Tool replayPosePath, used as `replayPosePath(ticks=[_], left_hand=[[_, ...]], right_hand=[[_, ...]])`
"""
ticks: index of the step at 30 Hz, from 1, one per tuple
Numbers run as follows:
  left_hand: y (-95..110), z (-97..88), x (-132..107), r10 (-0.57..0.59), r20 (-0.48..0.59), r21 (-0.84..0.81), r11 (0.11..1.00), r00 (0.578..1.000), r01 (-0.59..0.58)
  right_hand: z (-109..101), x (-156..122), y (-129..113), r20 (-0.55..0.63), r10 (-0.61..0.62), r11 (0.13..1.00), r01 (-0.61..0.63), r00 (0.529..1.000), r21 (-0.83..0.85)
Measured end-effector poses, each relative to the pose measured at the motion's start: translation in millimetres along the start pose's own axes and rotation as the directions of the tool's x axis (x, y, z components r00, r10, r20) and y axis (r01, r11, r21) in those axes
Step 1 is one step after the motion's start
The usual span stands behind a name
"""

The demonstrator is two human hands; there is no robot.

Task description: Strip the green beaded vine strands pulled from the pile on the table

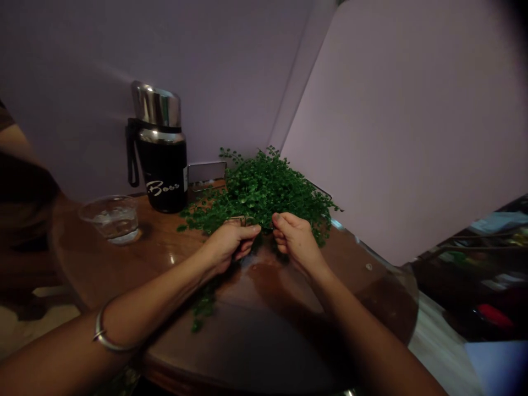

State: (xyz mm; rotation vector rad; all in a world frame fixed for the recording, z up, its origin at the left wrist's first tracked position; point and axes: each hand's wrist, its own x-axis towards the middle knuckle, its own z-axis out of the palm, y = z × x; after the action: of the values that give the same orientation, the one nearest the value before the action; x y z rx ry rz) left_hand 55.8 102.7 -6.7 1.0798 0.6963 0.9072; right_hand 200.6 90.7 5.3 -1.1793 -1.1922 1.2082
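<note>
A pile of leafy green sprigs [264, 184] with tiny round leaves lies on the brown table [256, 352] in front of me. My left hand [233, 239] is closed at its near edge, thumb pressed on the fingers. From beneath that hand a leafy sprig [202, 311] trails toward me, partly covered by the forearm. My right hand [295, 236] is pinched shut just to the right, its fingertips near those of the left. Whatever lies between its fingers is too small to make out.
A black and steel flask [163, 170] stands at the back left. Before it is a clear plastic cup [119, 223] holding clear liquid. Thin metal frames [206, 163] show behind the greenery. Walls close off the back and right. Part of another person [25, 165] is at far left.
</note>
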Motion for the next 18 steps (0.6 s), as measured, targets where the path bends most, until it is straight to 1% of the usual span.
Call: replayPosePath(ticks=[3, 6, 8, 10, 11, 12, 13, 15, 16, 18], left_hand=[[0, 1.5, 0, 0.003, 0.017, 0.009, 1.000, 1.000, -0.003], [0, 3.6, -4, 0.004, 0.031, 0.022, 1.000, 1.000, -0.005], [0, 4.5, -7, -0.002, 0.028, 0.028, 1.000, 1.000, 0.001], [0, 4.0, -8, 0.004, 0.028, 0.027, 1.000, 1.000, -0.005], [0, 3.1, -8, 0.013, 0.036, 0.024, 1.000, 0.999, -0.014], [0, 1.8, -7, 0.021, 0.049, 0.021, 1.000, 0.999, -0.022], [0, 0.3, -6, 0.022, 0.064, 0.014, 1.000, 0.998, -0.023], [-1, -2.6, -3, 0.001, 0.111, -0.008, 1.000, 0.994, 0.000], [-1, -3.7, -2, -0.019, 0.142, -0.016, 1.000, 0.990, 0.022], [-1, -4.8, -1, -0.046, 0.176, -0.023, 0.998, 0.983, 0.051]], right_hand=[[3, 0, 0, -0.005, 0.029, 0.998, -0.029, 1.000, 0.053], [-6, 5, -3, -0.035, 0.022, 0.997, -0.019, 0.999, 0.079], [-21, 11, -7, -0.135, -0.017, 0.994, 0.031, 0.991, 0.109], [-38, 18, -12, -0.270, -0.065, 0.986, 0.104, 0.961, 0.133], [-45, 20, -14, -0.298, -0.077, 0.981, 0.126, 0.951, 0.146], [-49, 22, -15, -0.289, -0.075, 0.977, 0.128, 0.954, 0.170], [-51, 23, -15, -0.236, -0.054, 0.973, 0.104, 0.970, 0.207], [-49, 22, -13, -0.066, 0.022, 0.949, 0.000, 0.998, 0.316], [-46, 21, -11, 0.013, 0.065, 0.925, -0.065, 0.998, 0.373], [-38, 18, -7, 0.123, 0.143, 0.869, -0.184, 0.982, 0.459]])
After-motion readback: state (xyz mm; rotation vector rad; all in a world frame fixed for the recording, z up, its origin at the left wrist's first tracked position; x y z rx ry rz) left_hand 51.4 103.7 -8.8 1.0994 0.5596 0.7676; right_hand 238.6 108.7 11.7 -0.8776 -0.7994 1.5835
